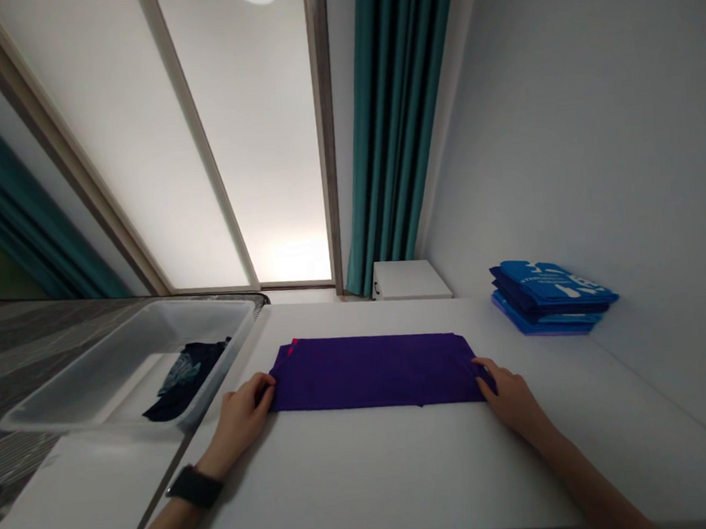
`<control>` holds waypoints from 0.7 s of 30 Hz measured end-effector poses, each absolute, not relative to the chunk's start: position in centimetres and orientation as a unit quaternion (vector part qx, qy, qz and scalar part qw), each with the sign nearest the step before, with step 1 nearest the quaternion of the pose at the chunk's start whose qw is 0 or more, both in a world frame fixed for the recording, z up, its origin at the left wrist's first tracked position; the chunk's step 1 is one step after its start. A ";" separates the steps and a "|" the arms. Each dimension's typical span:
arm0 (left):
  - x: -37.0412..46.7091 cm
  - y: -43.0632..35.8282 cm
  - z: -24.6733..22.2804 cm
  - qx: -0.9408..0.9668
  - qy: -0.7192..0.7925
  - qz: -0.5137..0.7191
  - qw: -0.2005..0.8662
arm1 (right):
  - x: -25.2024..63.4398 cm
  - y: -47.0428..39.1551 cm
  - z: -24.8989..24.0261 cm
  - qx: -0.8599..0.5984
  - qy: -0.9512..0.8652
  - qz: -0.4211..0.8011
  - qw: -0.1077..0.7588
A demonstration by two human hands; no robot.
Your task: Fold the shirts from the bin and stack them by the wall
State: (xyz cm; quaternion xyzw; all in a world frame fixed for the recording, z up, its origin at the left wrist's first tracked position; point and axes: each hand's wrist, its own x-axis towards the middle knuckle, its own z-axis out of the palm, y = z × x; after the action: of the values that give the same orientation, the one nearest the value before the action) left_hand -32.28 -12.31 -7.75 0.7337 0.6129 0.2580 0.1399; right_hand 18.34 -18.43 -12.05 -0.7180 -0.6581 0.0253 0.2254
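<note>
a long, flat rectangle of folded deep-purple fabric lies in the middle of a smooth white surface, its long sides running left to right. a bit of bright red-pink trim shows at its far left corner, and the far right corner looks slightly slanted. the left hand is at the left end of the fabric, its grip closed with thumb and fingers pinching the edge; a black watch with a dark band sits on that wrist. the right hand is at the right end, its grip likewise pinching the fabric's edge between thumb and fingers.

on the far right of the surface, near the pale wall, sits a stack of folded blue and navy fabric, with white printing on the top piece. to the left of the surface stands a translucent white plastic bin; inside, toward its right side, lies a crumpled dark navy cloth with a pale blue-green print. beyond the far edge are a small white cabinet, a pleated teal curtain and frosted sliding door panels.
</note>
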 end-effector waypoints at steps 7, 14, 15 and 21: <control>-32.8 -11.9 -8.3 0.739 0.626 0.230 0.098 | 18.1 -19.1 -12.4 -0.717 -0.664 0.000 0.212; -33.0 -11.5 -8.5 0.729 0.632 0.242 0.105 | 17.6 -19.8 -12.2 -0.705 -0.673 -0.015 0.223; -33.0 -11.4 -8.5 0.727 0.632 0.246 0.108 | 17.5 -19.8 -12.2 -0.704 -0.674 -0.014 0.225; -32.9 -11.4 -8.3 0.718 0.635 0.261 0.112 | 17.4 -19.8 -12.2 -0.714 -0.666 -0.023 0.215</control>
State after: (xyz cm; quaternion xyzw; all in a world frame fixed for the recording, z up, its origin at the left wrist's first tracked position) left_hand -32.94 -11.40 -8.33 0.7181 0.6351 0.2615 0.1124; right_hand 17.36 -19.81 -12.22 -0.7139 -0.6660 -0.0226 0.2152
